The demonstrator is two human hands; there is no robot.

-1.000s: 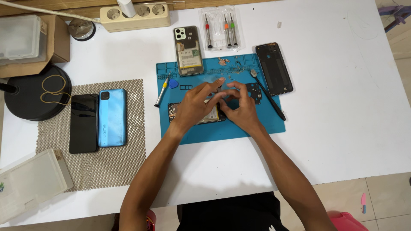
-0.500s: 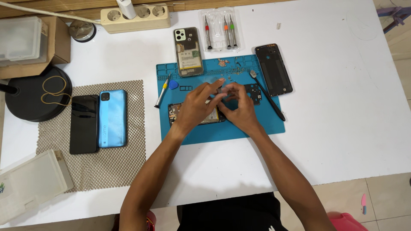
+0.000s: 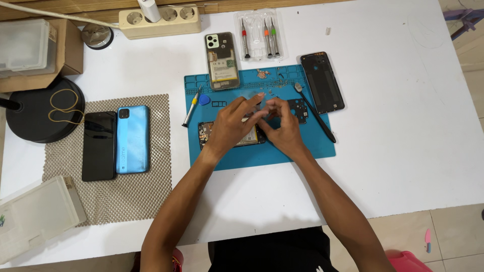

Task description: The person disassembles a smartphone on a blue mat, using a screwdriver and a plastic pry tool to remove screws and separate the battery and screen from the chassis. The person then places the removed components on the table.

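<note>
My left hand (image 3: pixel 233 123) and my right hand (image 3: pixel 280 126) meet over an opened phone (image 3: pixel 206 136) that lies on the blue repair mat (image 3: pixel 262 153). Both hands pinch at a small thin, pale piece (image 3: pixel 256 99) held between the fingertips above the phone; I cannot tell exactly what it is. Most of the opened phone is hidden under the hands. A small black inner cover (image 3: pixel 299 110) lies just right of the fingers.
On the mat lie a screwdriver (image 3: pixel 191 107), a blue pick (image 3: pixel 203 99), a black spudger (image 3: pixel 316 114) and a phone with its back off (image 3: pixel 221 68). A black back cover (image 3: pixel 322 82), a screwdriver pack (image 3: pixel 258 35), two phones (image 3: pixel 117 141) on a mesh pad and a power strip (image 3: pixel 160 21) surround it.
The fingertips have shifted slightly while working the small piece. Nothing else on the table has moved.
</note>
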